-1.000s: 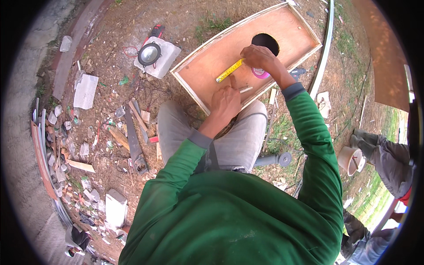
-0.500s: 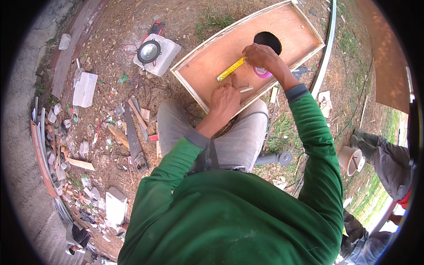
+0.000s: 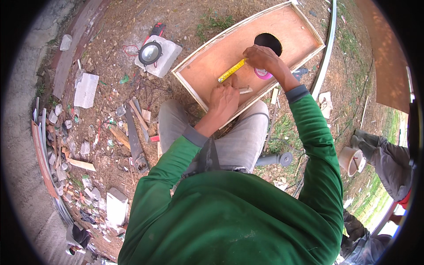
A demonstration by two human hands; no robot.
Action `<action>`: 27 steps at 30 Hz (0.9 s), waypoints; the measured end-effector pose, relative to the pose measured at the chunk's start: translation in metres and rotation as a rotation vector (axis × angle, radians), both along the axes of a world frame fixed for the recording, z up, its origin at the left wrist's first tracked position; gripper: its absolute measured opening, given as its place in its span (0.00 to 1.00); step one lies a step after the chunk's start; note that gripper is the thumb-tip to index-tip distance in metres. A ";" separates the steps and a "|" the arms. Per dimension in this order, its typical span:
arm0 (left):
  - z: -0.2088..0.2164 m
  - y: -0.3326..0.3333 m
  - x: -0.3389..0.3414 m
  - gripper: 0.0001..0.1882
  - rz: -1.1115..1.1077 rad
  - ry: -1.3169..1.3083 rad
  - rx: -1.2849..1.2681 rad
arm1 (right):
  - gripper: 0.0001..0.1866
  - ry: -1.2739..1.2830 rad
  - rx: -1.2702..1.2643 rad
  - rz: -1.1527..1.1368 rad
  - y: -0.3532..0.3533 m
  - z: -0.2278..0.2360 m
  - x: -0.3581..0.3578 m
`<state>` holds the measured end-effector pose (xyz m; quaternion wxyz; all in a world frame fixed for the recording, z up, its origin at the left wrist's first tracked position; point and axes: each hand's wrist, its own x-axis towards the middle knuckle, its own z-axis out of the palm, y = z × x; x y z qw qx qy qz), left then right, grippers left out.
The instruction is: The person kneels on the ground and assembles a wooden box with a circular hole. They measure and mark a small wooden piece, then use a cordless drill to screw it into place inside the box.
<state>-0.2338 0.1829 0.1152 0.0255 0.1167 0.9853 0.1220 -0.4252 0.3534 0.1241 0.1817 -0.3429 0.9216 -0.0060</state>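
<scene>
A shallow wooden box point(image 3: 212, 56) with raised edges rests at my knees, tilted up toward the far right. A round black hole point(image 3: 268, 43) is cut through its plywood panel. Close to that hole, my right hand point(image 3: 263, 58) is closed on a tape measure, whose yellow blade point(image 3: 232, 71) extends left across the plywood; the case is hidden. My left hand point(image 3: 223, 100) is closed on the panel beside the blade, its fingertips close to it; whatever it may hold is hidden. A pink round object point(image 3: 262, 74) shows under my right hand. A small wood strip point(image 3: 245, 90) lies near my left hand.
A round speaker point(image 3: 150, 53) sits on a pale block at the far left. Nearer lie a handsaw point(image 3: 135, 137) and wood scraps. An angle grinder point(image 3: 276, 159) is by my right thigh. Someone's legs point(image 3: 388, 163) and a white bucket point(image 3: 351, 161) are at right.
</scene>
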 end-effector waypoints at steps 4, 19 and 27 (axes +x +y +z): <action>0.002 -0.003 0.002 0.32 -0.035 -0.039 -0.037 | 0.18 -0.042 0.047 -0.007 -0.002 0.002 -0.002; -0.008 -0.005 0.005 0.37 -0.040 0.025 -0.031 | 0.08 0.082 -0.138 -0.020 0.002 -0.008 0.003; 0.003 -0.004 0.007 0.38 -0.020 -0.045 0.016 | 0.10 0.046 -0.110 -0.013 0.002 -0.008 0.000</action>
